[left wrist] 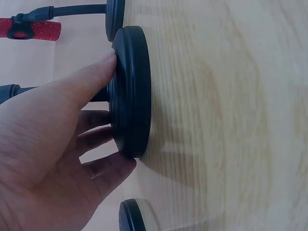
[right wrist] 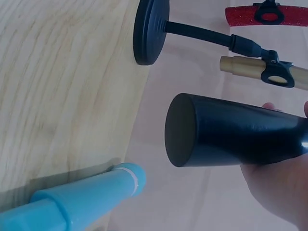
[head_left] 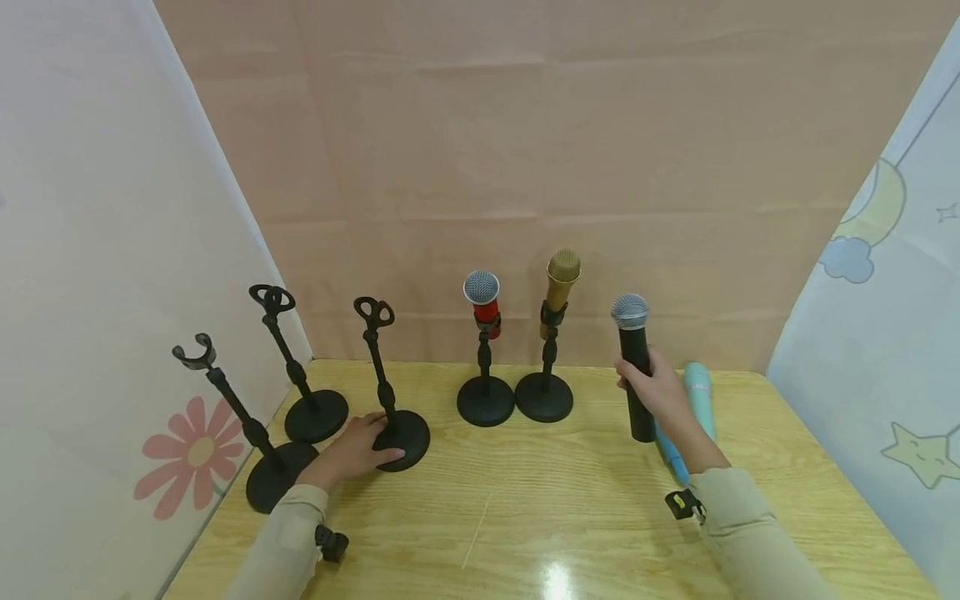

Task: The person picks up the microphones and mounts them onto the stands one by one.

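Observation:
My left hand [head_left: 357, 452] grips the round base of a black microphone stand [head_left: 403, 440], thumb on one side and fingers on the other. In the left wrist view, that base [left wrist: 132, 91] stands against the wood tabletop. The stand's clip at the top holds nothing. My right hand [head_left: 660, 387] holds a black microphone [head_left: 636, 358] with a silver mesh head by its handle, upright above the table. The handle's flat end [right wrist: 180, 130] faces the right wrist camera. Beneath this hand lie a blue microphone [head_left: 671, 452] and a mint-green microphone [head_left: 699, 392].
Two more bare black stands, one in front [head_left: 279, 475] and one behind [head_left: 317, 415], stand at the left. A red microphone [head_left: 486, 311] and a gold microphone [head_left: 559, 287] sit in stands at the back. Paper-covered walls [head_left: 465, 167] enclose the table [head_left: 525, 500].

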{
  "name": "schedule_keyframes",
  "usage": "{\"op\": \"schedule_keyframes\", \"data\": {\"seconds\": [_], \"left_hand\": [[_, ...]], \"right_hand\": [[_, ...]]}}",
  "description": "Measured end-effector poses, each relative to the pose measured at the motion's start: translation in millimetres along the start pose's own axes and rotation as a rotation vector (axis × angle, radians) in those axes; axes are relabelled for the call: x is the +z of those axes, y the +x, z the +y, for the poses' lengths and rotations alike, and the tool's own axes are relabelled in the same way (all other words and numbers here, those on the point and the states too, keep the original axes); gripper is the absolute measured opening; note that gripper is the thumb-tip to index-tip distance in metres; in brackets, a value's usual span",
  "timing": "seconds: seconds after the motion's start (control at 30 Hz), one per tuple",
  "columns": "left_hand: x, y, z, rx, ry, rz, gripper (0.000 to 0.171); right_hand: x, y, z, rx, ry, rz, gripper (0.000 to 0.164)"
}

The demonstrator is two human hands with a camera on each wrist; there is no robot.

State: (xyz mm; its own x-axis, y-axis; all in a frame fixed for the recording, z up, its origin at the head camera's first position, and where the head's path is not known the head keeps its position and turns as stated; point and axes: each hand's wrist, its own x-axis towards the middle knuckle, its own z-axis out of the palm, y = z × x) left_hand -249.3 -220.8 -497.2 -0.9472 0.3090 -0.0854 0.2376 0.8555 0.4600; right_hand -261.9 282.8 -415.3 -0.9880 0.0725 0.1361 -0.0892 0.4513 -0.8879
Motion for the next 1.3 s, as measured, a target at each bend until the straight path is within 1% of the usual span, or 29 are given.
{"op": "schedule_keyframes", "data": {"seconds": [0.13,0.37,0.5,0.63,0.93,1.03,1.13,1.3], "left_hand": [[0.6,-0.5,1.1,0.006,0.0,-0.001,0.077],[1.9,-4.1,12.0,0.022,-0.009,-0.005,0.077],[4.2,-5.9,17.5,0.009,-0.007,-0.013,0.08],[7.4,-7.7,22.8,0.005,0.002,-0.017,0.079],[13.3,-12.1,34.7,0.049,0.009,-0.043,0.073],[14.9,-13.6,37.8,0.048,0.009,-0.055,0.075],[16.7,-14.6,40.9,0.047,0.013,-0.073,0.078],[20.1,-15.8,48.1,0.064,0.0,-0.094,0.081]], "right_hand": [[2,-3,-5,-0.029,-0.001,0.001,0.055],[4,-10,-19,-0.068,-0.003,0.0,0.05],[7,-13,-24,-0.12,0.039,-0.008,0.043],[9,-16,-30,-0.166,0.079,-0.015,0.038],[12,-22,-41,-0.207,0.116,-0.004,0.038],[14,-24,-45,-0.229,0.142,-0.008,0.033],[15,-27,-50,-0.245,0.147,-0.009,0.03],[18,-31,-57,-0.249,0.161,-0.003,0.03]]}}
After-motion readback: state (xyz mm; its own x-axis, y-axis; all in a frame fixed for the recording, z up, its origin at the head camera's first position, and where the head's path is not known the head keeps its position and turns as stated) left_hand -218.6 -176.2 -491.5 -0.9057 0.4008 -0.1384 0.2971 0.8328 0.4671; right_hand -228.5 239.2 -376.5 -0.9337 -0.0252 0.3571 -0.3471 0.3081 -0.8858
